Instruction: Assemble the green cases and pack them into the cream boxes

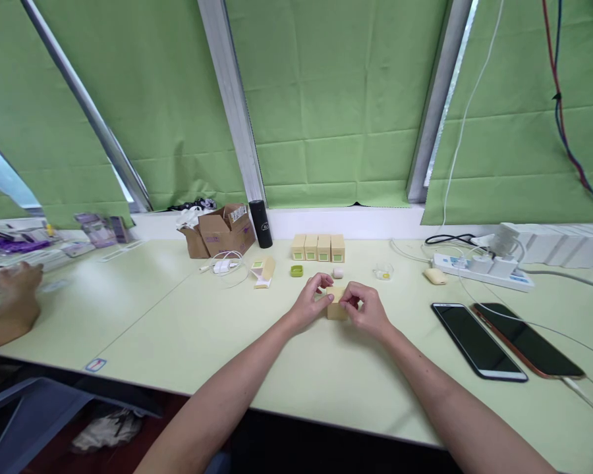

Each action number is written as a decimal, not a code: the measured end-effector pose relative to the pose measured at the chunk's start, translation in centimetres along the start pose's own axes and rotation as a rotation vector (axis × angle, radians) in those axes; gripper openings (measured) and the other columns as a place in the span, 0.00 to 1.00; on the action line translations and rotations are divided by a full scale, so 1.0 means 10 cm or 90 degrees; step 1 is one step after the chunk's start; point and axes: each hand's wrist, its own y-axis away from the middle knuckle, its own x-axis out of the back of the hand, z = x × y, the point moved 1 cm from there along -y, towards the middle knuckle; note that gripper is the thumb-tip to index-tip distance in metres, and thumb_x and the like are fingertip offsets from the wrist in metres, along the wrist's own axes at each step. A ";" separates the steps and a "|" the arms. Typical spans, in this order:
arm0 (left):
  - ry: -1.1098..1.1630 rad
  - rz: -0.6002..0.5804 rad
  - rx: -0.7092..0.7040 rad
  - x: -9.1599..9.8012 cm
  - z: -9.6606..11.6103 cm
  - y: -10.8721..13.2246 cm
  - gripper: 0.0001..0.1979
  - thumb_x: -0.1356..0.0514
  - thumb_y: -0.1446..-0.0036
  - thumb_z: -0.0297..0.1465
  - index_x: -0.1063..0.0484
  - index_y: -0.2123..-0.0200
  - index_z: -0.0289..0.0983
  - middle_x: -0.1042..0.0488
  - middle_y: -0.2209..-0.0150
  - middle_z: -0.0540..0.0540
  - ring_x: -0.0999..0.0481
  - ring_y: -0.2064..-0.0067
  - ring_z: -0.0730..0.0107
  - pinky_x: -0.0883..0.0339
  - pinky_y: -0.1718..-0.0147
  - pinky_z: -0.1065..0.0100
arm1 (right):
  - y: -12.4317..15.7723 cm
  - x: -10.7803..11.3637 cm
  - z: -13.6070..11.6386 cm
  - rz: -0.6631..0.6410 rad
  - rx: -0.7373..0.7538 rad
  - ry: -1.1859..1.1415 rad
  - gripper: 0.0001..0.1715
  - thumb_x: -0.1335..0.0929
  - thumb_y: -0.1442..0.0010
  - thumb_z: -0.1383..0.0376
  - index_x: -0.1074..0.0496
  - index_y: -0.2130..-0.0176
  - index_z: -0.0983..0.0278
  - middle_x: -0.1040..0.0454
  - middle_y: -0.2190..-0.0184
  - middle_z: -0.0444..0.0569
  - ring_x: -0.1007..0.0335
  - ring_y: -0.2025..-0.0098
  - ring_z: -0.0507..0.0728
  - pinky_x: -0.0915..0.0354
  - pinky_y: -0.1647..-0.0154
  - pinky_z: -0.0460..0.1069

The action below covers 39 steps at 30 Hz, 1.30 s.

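Note:
A small tan cardboard box (pixel 337 311) stands on the table between my hands. My left hand (pixel 310 304) grips its left side, with the thumb at the front edge and the fingers curled behind. On the right, my right hand (pixel 368 311) pinches the box's upper front edge; whether a flap is between the fingertips I cannot tell. Just behind the box lie a small pale pink, rounded piece (pixel 338 272) and a small green open case (pixel 296 270). Farther back, several similar tan boxes (pixel 318 247) stand in a row.
To the left are an opened box (pixel 263 272), a white charger (pixel 222 266), a brown carton (pixel 226 232) and a black bottle (pixel 261 224). A clear cup (pixel 384 270), power strip (pixel 484 272) and two phones (pixel 478 341) lie right. Another person's hand (pixel 20 289) is far left.

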 end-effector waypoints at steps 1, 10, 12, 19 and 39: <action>-0.002 0.001 0.000 0.00 0.00 0.00 0.15 0.37 0.40 0.38 0.31 0.51 0.41 0.29 0.49 0.43 0.31 0.46 0.58 0.36 0.47 0.60 | 0.00 0.01 0.00 -0.007 0.000 -0.002 0.06 0.33 0.48 0.70 0.32 0.75 0.61 0.31 0.75 0.44 0.36 0.74 0.53 0.40 0.72 0.48; -0.047 0.071 0.015 0.03 0.01 -0.01 0.12 0.41 0.36 0.38 0.31 0.52 0.40 0.26 0.57 0.45 0.27 0.53 0.62 0.33 0.50 0.62 | -0.05 0.07 0.12 0.035 -0.071 0.083 0.16 0.35 0.49 0.69 0.28 0.58 0.59 0.37 0.73 0.41 0.38 0.72 0.54 0.38 0.69 0.48; -0.038 0.108 0.046 0.04 -0.01 -0.02 0.09 0.43 0.35 0.35 0.32 0.54 0.40 0.27 0.64 0.48 0.25 0.58 0.65 0.33 0.53 0.63 | -0.07 0.08 0.19 0.083 -0.120 0.124 0.16 0.35 0.47 0.68 0.29 0.57 0.59 0.38 0.74 0.40 0.39 0.72 0.54 0.39 0.69 0.48; -0.062 0.169 0.053 0.05 -0.06 -0.07 0.11 0.42 0.40 0.26 0.33 0.54 0.41 0.22 0.61 0.47 0.23 0.53 0.63 0.35 0.52 0.63 | -0.05 0.10 0.11 0.031 -0.059 0.000 0.17 0.34 0.44 0.66 0.30 0.53 0.59 0.40 0.72 0.40 0.39 0.71 0.53 0.38 0.70 0.47; -0.089 0.176 0.127 0.07 -0.14 -0.07 0.14 0.45 0.48 0.21 0.28 0.59 0.39 0.24 0.74 0.53 0.25 0.69 0.69 0.36 0.64 0.68 | -0.08 0.10 0.21 -0.089 -0.363 0.437 0.17 0.36 0.35 0.65 0.30 0.47 0.57 0.20 0.57 0.51 0.24 0.58 0.61 0.45 0.69 0.49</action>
